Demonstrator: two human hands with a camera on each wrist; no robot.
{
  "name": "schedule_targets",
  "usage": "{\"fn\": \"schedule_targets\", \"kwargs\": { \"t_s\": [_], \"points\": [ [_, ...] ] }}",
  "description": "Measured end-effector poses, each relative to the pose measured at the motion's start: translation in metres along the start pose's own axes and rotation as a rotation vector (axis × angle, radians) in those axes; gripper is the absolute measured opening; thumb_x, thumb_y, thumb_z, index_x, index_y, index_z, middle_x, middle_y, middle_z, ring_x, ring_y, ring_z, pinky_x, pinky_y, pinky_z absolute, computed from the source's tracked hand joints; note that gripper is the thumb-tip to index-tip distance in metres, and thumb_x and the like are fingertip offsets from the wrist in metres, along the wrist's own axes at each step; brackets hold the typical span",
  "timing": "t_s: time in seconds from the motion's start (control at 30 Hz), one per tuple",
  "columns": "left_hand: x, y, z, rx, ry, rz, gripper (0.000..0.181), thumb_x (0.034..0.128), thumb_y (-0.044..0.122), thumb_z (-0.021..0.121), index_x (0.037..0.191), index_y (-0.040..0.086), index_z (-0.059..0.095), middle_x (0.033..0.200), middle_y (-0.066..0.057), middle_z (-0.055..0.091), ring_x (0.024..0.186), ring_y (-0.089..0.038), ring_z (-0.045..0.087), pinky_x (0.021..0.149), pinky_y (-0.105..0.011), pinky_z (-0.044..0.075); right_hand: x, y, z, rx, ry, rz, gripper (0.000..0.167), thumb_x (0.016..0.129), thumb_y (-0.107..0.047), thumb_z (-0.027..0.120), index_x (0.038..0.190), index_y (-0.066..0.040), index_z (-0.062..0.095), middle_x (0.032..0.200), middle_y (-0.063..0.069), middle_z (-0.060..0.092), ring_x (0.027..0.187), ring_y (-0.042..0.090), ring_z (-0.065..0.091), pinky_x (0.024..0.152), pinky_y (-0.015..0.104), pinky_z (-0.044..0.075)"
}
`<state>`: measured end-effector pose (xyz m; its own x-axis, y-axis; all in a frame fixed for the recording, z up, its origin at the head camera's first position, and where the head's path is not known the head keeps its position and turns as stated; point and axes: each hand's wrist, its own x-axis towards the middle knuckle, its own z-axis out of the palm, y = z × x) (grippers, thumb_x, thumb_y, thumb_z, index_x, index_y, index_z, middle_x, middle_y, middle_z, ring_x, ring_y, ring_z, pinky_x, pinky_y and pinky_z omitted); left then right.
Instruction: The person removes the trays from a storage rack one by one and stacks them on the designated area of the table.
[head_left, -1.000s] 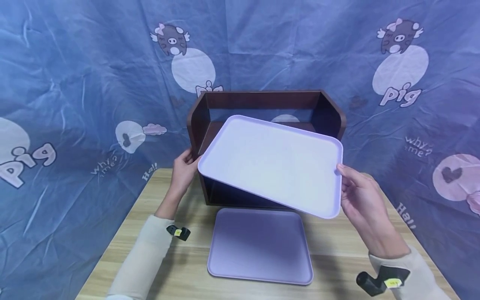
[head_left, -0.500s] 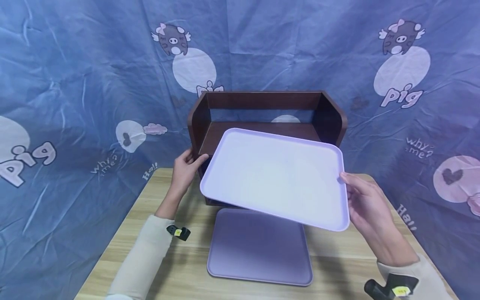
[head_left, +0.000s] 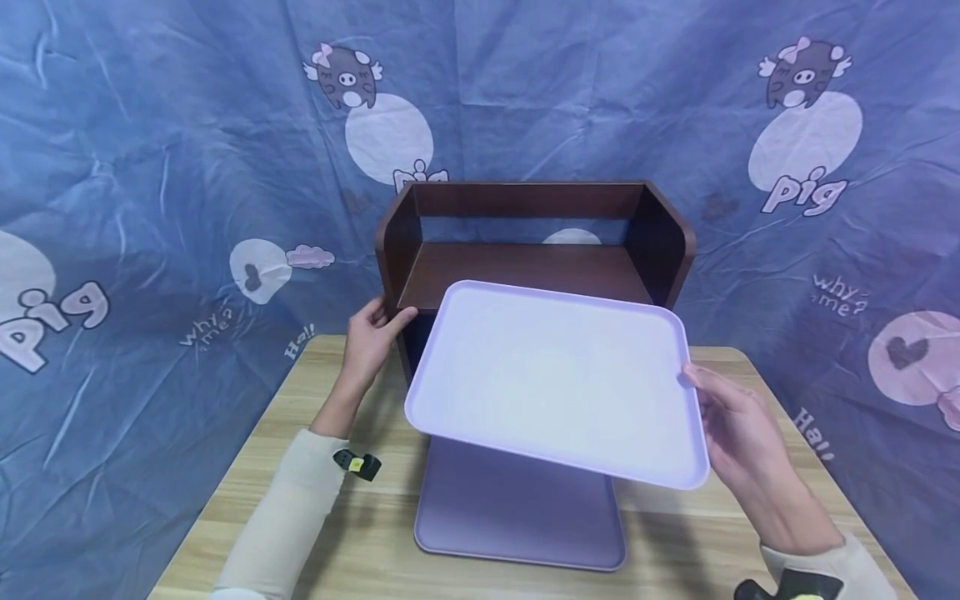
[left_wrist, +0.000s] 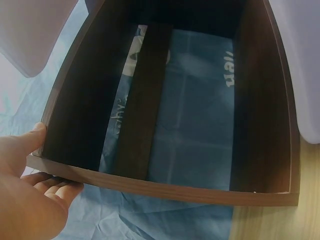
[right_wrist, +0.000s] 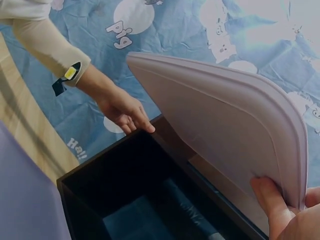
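In the head view a pale purple tray (head_left: 555, 383) hangs tilted in the air in front of a dark brown two-level shelf (head_left: 525, 267). My right hand (head_left: 750, 450) pinches its right edge, thumb on the upper face; the right wrist view shows fingers (right_wrist: 270, 200) on its underside. My left hand (head_left: 367, 342) grips the shelf's left side at the middle board; in the left wrist view the hand (left_wrist: 35, 190) has its thumb and fingers around the wooden edge. A second purple tray (head_left: 517, 525) lies flat on the table, partly covered from sight by the held one.
The shelf stands toward the back of the light wooden table (head_left: 277, 433). A blue cloth (head_left: 180, 167) with pig prints hangs behind and at both sides. Through the shelf's open lower compartment (left_wrist: 195, 110) the cloth shows in the left wrist view.
My right hand has brought the held tray down and slightly right, toward me, uncovering more of the shelf's middle board. My left hand stays on the shelf, its thumb now in plain sight.
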<state>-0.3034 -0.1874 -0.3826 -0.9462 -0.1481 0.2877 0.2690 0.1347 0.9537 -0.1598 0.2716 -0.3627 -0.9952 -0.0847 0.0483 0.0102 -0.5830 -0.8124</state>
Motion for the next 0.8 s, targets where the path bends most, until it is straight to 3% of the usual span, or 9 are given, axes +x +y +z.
{"fn": "schedule_targets", "kwargs": {
  "t_s": [0.2,0.4,0.63,0.8],
  "points": [
    [0.0,0.0,0.0,0.007,0.001,-0.002,0.059,0.0967,0.02,0.082,0.147,-0.001,0.06,0.144,-0.025,0.066,0.136,-0.032,0.064,0.096,-0.012,0.054,-0.003,0.004,-0.005,-0.068,0.057,0.008,0.039,0.112,-0.008,0.049,0.093,-0.01,0.083,0.082,-0.002,0.078,0.073,0.01,0.073,0.064,0.026,0.062],
    [-0.001,0.002,0.0,0.005,0.004,-0.005,0.06,0.0964,0.019,0.082,0.149,0.001,0.059,0.145,-0.024,0.066,0.136,-0.031,0.063,0.102,-0.018,0.056,-0.007,0.007,-0.007,-0.09,0.051,0.022,0.041,0.113,-0.008,0.048,0.093,-0.012,0.083,0.08,-0.002,0.078,0.071,0.01,0.073,0.062,0.026,0.062],
    [-0.002,0.003,0.0,0.006,0.001,0.012,0.058,0.0968,0.018,0.081,0.147,-0.001,0.06,0.142,-0.026,0.067,0.134,-0.034,0.064,0.095,-0.013,0.055,-0.009,0.012,-0.007,-0.115,0.095,0.025,0.04,0.112,-0.008,0.05,0.09,-0.013,0.084,0.073,-0.004,0.074,0.066,0.009,0.07,0.06,0.025,0.061],
    [-0.002,0.003,-0.001,0.01,0.0,0.01,0.059,0.0968,0.019,0.081,0.148,0.0,0.06,0.144,-0.025,0.066,0.135,-0.033,0.064,0.097,-0.014,0.056,-0.01,0.016,-0.008,-0.116,0.116,0.033,0.039,0.111,-0.009,0.052,0.091,-0.013,0.084,0.074,-0.004,0.076,0.067,0.009,0.071,0.06,0.025,0.061]
  ]
}}
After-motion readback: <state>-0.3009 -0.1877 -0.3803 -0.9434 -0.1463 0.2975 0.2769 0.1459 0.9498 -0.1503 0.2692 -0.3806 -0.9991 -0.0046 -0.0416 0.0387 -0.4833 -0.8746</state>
